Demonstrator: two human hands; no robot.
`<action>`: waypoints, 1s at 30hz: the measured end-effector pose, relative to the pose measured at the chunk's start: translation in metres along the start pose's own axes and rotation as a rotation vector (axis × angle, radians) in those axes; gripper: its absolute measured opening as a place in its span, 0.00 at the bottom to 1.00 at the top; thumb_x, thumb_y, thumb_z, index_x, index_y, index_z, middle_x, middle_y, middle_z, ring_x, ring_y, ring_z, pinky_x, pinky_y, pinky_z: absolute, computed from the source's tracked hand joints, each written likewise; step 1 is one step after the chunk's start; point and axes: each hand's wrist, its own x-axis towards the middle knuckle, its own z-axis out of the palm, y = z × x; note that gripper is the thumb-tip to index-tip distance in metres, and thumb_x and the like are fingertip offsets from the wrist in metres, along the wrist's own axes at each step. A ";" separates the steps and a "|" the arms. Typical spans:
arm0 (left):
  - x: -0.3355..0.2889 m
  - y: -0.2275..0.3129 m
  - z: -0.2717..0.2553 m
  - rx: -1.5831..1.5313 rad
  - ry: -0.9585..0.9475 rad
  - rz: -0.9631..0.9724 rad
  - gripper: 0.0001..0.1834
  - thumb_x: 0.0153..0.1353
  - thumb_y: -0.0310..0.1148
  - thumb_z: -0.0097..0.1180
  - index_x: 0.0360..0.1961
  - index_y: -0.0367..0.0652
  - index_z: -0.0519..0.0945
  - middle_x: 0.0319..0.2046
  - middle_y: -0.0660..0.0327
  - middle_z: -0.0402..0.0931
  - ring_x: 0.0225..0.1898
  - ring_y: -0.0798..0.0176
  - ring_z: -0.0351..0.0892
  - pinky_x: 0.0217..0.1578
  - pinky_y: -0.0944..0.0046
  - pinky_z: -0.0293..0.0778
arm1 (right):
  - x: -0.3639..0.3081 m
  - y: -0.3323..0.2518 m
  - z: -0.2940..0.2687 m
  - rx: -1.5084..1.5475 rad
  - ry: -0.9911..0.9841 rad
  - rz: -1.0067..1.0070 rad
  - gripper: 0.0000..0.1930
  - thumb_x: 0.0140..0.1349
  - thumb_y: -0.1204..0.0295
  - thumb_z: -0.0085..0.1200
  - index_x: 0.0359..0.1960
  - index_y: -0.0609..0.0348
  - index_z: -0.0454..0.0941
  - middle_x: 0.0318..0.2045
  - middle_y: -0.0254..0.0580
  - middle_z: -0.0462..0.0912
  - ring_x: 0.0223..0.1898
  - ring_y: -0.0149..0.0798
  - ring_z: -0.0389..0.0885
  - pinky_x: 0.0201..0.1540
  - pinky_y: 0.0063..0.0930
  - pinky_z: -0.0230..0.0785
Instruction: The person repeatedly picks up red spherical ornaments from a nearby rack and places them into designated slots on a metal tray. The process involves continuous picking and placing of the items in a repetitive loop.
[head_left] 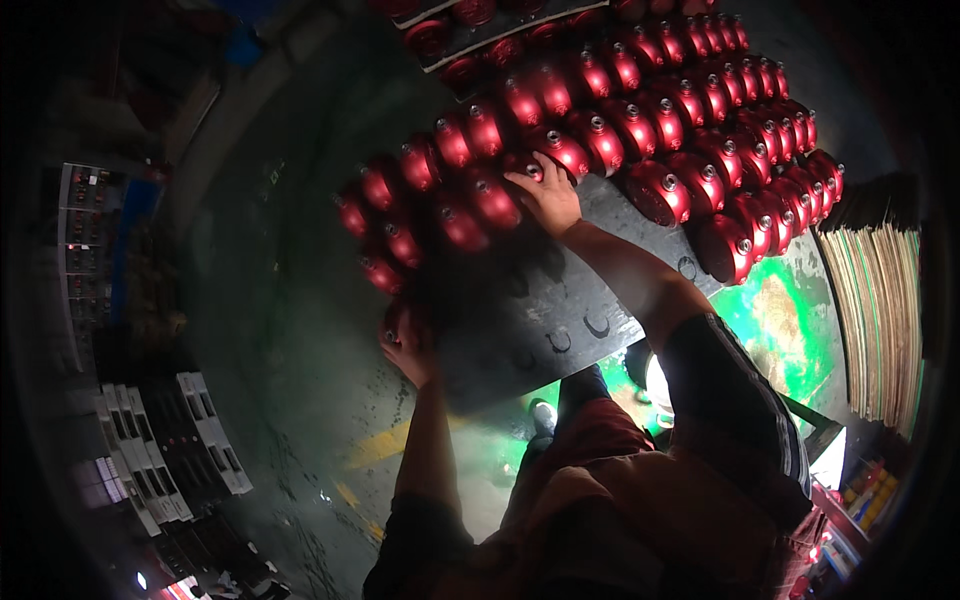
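Observation:
At the near left corner of a dark sheet board (590,310), my left hand (408,352) is closed round a shiny red metal vessel (396,318) with a small metal neck. Farther off and to the right, my right hand (550,200) has its fingers bent over the neck end of another red vessel (518,162). Rows of like vessels stand around it, among them a red vessel (494,203) just left of my right fingers. My palms and the hand-held vessels' lower parts are hidden.
More rows of red vessels (660,190) fill the board's far and right side. Beyond them, another layer of vessels rests on a board (500,32). A tall stack of thin sheets (875,310) stands at the right. Dark and white slotted pieces (140,450) lie at the lower left.

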 end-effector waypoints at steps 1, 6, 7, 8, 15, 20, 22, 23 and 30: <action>0.001 -0.004 -0.002 -0.017 0.014 0.045 0.34 0.53 0.33 0.68 0.63 0.68 0.74 0.66 0.47 0.59 0.66 0.37 0.61 0.63 0.42 0.63 | -0.005 0.001 -0.006 0.019 0.065 -0.030 0.33 0.53 0.72 0.64 0.62 0.26 0.73 0.67 0.49 0.60 0.61 0.57 0.68 0.61 0.44 0.69; -0.043 -0.011 -0.031 -0.344 -0.114 -0.037 0.37 0.47 0.27 0.71 0.62 0.61 0.77 0.66 0.48 0.61 0.66 0.40 0.62 0.64 0.47 0.63 | -0.111 0.007 -0.078 0.269 0.050 0.138 0.30 0.57 0.70 0.64 0.63 0.33 0.72 0.65 0.51 0.64 0.65 0.57 0.64 0.67 0.44 0.63; -0.059 -0.006 -0.041 -0.381 -0.167 -0.088 0.38 0.46 0.25 0.71 0.61 0.59 0.77 0.65 0.48 0.61 0.66 0.41 0.63 0.64 0.48 0.64 | -0.145 0.009 -0.101 0.312 0.060 0.168 0.31 0.57 0.71 0.64 0.64 0.36 0.72 0.64 0.50 0.65 0.66 0.55 0.63 0.68 0.43 0.61; -0.077 0.001 -0.053 -0.417 -0.214 -0.042 0.38 0.46 0.22 0.71 0.62 0.51 0.77 0.63 0.50 0.66 0.64 0.47 0.66 0.64 0.52 0.64 | -0.180 0.009 -0.126 0.365 0.109 0.200 0.31 0.58 0.71 0.64 0.64 0.41 0.72 0.63 0.49 0.66 0.67 0.53 0.63 0.68 0.42 0.61; -0.171 0.101 -0.097 -1.591 -0.924 -0.396 0.37 0.60 0.22 0.59 0.71 0.43 0.62 0.64 0.58 0.69 0.63 0.57 0.69 0.65 0.54 0.66 | -0.409 -0.044 -0.298 1.158 0.630 0.688 0.34 0.62 0.68 0.62 0.69 0.62 0.63 0.61 0.46 0.74 0.60 0.39 0.73 0.65 0.34 0.64; -0.229 0.208 -0.071 -2.061 -1.629 -1.025 0.35 0.66 0.41 0.55 0.72 0.49 0.60 0.65 0.52 0.67 0.63 0.47 0.68 0.58 0.44 0.71 | -0.482 -0.081 -0.357 1.488 0.881 0.482 0.30 0.65 0.64 0.58 0.67 0.61 0.64 0.60 0.48 0.75 0.58 0.41 0.75 0.63 0.37 0.68; -0.254 0.254 -0.055 -2.009 -2.102 -1.378 0.38 0.61 0.48 0.58 0.71 0.50 0.63 0.65 0.50 0.66 0.62 0.45 0.69 0.50 0.44 0.75 | -0.490 -0.079 -0.363 1.565 0.875 0.210 0.28 0.68 0.62 0.55 0.65 0.59 0.66 0.59 0.48 0.76 0.58 0.42 0.77 0.62 0.40 0.70; -0.264 0.269 -0.051 -1.951 -2.265 -1.228 0.40 0.59 0.51 0.60 0.70 0.50 0.64 0.65 0.49 0.66 0.61 0.44 0.69 0.47 0.44 0.76 | -0.492 -0.075 -0.362 1.675 0.828 0.121 0.26 0.69 0.61 0.54 0.65 0.58 0.67 0.59 0.48 0.76 0.57 0.43 0.77 0.61 0.41 0.71; -0.329 0.367 0.025 -1.966 -2.528 -1.353 0.39 0.59 0.56 0.60 0.69 0.57 0.66 0.68 0.57 0.64 0.63 0.44 0.67 0.46 0.45 0.79 | -0.499 -0.009 -0.353 2.236 1.029 0.457 0.20 0.75 0.61 0.43 0.58 0.64 0.73 0.51 0.55 0.82 0.48 0.47 0.83 0.54 0.43 0.77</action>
